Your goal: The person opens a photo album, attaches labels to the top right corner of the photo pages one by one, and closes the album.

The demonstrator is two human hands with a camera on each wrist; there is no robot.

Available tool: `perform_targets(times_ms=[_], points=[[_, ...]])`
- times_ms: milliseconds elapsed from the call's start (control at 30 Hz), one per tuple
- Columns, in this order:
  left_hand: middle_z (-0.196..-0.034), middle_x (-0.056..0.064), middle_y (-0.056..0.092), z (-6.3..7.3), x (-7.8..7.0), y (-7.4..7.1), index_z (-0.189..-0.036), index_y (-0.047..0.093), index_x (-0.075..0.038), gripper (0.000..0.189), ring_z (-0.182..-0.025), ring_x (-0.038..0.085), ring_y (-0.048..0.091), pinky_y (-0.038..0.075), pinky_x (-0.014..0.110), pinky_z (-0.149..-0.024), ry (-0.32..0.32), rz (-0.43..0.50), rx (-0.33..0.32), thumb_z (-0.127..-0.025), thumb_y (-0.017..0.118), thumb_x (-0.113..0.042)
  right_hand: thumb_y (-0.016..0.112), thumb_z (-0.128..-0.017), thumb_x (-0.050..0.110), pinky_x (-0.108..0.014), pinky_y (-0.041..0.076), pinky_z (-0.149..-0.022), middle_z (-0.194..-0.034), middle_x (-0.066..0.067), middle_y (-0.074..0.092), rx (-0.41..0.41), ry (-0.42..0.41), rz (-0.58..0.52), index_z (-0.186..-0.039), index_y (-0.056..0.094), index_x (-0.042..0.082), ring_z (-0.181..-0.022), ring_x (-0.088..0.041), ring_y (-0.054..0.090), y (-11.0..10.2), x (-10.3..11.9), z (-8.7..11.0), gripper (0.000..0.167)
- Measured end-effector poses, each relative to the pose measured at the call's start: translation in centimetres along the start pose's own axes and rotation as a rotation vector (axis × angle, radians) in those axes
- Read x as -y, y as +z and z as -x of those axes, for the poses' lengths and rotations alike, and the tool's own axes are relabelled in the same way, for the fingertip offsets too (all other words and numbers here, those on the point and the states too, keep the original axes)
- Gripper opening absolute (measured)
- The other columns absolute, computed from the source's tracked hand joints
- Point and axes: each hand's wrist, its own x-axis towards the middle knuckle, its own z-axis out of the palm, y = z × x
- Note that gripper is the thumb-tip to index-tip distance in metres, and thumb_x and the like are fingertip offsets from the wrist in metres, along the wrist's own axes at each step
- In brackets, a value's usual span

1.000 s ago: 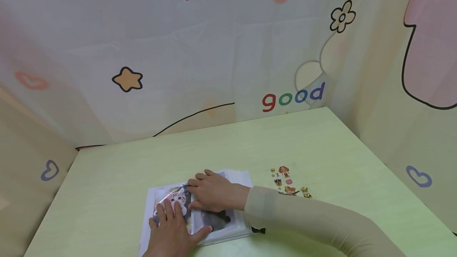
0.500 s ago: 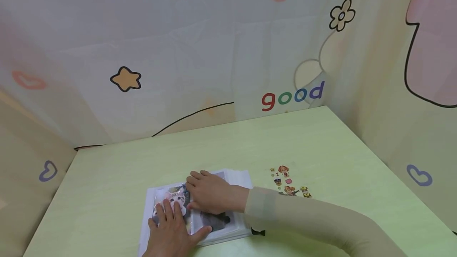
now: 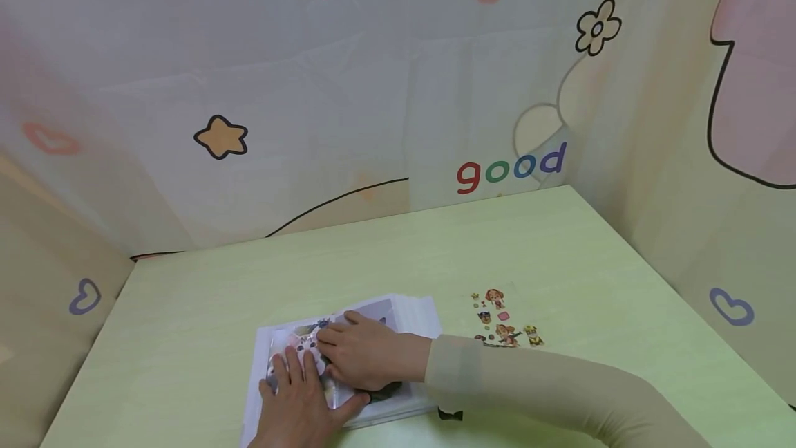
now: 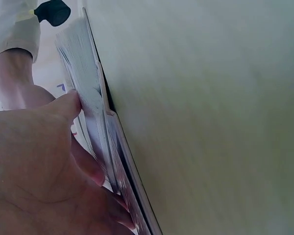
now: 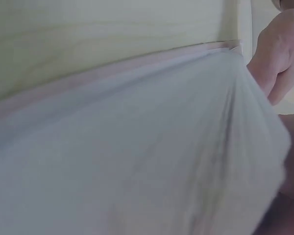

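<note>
An album with clear-pocket pages (image 3: 418, 313) lies spread out on the table, a cat picture (image 3: 305, 342) in its left page. My left hand (image 3: 297, 396) rests on that page, fingers spread, thumb reaching over the fold onto the right page. Close beside it, my right hand (image 3: 370, 351) lies across the fold, fingertips on the cat picture's right edge and palm over the right page's dark picture, mostly hidden. The left wrist view shows the thick stack of page edges (image 4: 85, 68) beside my left thumb. Pale, blurred pages (image 5: 137, 147) fill much of the right wrist view.
A clear sheet of cartoon puppy stickers (image 3: 506, 332) lies right of the album, partly behind my right sleeve (image 3: 528, 372). A small black bow-shaped piece (image 3: 450, 415) shows by the album's lower right corner. Printed curtains (image 3: 311, 88) stand behind the pale green table (image 3: 186, 337).
My right hand has slid slightly left and toward me along the fold, uncovering more of the right page's top. The left hand stays in place.
</note>
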Motion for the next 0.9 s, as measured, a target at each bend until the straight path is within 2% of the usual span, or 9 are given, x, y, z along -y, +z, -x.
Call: perform_targets(times_ms=[233, 500, 900], points=[[-0.155, 0.045, 0.024, 0.1, -0.1, 0.0, -0.149, 0.037, 0.018, 0.134, -0.143, 0.065, 0.022, 0.029, 0.081, -0.103, -0.003, -0.005, 0.011, -0.076, 0.051, -0.093, 0.038, -0.109, 0.055, -0.043, 0.033, -0.119, -0.155, 0.003, 0.050, -0.005, 0.037, -0.060, -0.151, 0.053, 0.015, -0.142, -0.012, 0.045, 0.1, 0.0, 0.0, 0.060], [-0.155, 0.046, 0.024, 0.1, 0.0, 0.0, -0.149, 0.036, 0.019, 0.133, -0.143, 0.066, 0.022, 0.027, 0.081, -0.104, 0.000, -0.001, 0.005, -0.077, 0.050, -0.092, 0.035, -0.106, 0.063, -0.045, 0.030, -0.121, -0.156, 0.004, 0.049, 0.012, 0.112, -0.047, -0.153, 0.051, 0.016, -0.147, -0.013, 0.038, 0.6, -0.9, -0.2, 0.069], [-0.154, 0.047, 0.025, 0.2, 0.0, 0.2, -0.148, 0.037, 0.019, 0.132, -0.142, 0.065, 0.022, 0.027, 0.080, -0.104, 0.005, 0.004, -0.030, -0.078, 0.050, -0.092, 0.040, -0.103, 0.067, -0.045, 0.033, -0.119, -0.154, 0.006, 0.051, -0.019, 0.124, -0.114, -0.152, 0.053, 0.017, -0.142, -0.016, 0.045, 1.1, -2.1, -0.4, 0.071]])
